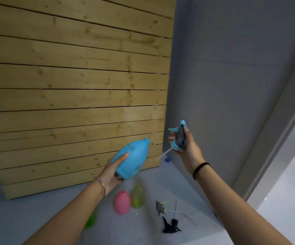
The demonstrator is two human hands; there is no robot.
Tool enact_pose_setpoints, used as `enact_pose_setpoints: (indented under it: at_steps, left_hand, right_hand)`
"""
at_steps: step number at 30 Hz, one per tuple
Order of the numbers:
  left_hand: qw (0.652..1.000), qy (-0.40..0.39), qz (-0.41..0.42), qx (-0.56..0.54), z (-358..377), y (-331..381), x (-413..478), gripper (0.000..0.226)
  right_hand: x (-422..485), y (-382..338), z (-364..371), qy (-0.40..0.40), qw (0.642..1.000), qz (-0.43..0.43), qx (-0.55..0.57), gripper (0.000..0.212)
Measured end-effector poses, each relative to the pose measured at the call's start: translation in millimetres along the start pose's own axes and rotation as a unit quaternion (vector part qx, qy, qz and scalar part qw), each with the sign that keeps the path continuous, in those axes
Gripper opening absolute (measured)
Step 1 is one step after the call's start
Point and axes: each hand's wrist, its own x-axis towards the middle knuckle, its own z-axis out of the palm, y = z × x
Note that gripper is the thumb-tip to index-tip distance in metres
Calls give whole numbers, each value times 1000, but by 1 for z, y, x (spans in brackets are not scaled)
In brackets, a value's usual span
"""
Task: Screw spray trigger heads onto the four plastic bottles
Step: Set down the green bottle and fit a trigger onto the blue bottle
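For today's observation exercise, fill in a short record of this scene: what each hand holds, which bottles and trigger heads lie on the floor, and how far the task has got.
left hand: holds blue bottle, neck open
right hand: holds blue-grey trigger head, tube towards bottle
bottles on floor: pink bottle, yellow-green bottle, green bottle partly hidden by arm
heads on floor: grey-green trigger head, black trigger head
progress: no head fitted yet

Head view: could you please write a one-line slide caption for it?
Left hand holds a blue plastic bottle; right hand brings a blue-and-grey spray trigger head toward its neck.

No readable text, labels or numbers
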Motion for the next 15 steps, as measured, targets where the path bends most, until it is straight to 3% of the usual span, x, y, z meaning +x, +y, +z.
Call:
enact_pose_setpoints:
  at_steps: [6,15]
  left_hand:
    - [999,-12,-41,21,-11,-5,-3,63]
    - [997,-27,-49,50,-14,-12,0,71]
  right_hand:
    - [-10,-14,-8,36,987,15,156,45]
    - [-3,-21,-26,32,966,-9,255,43]
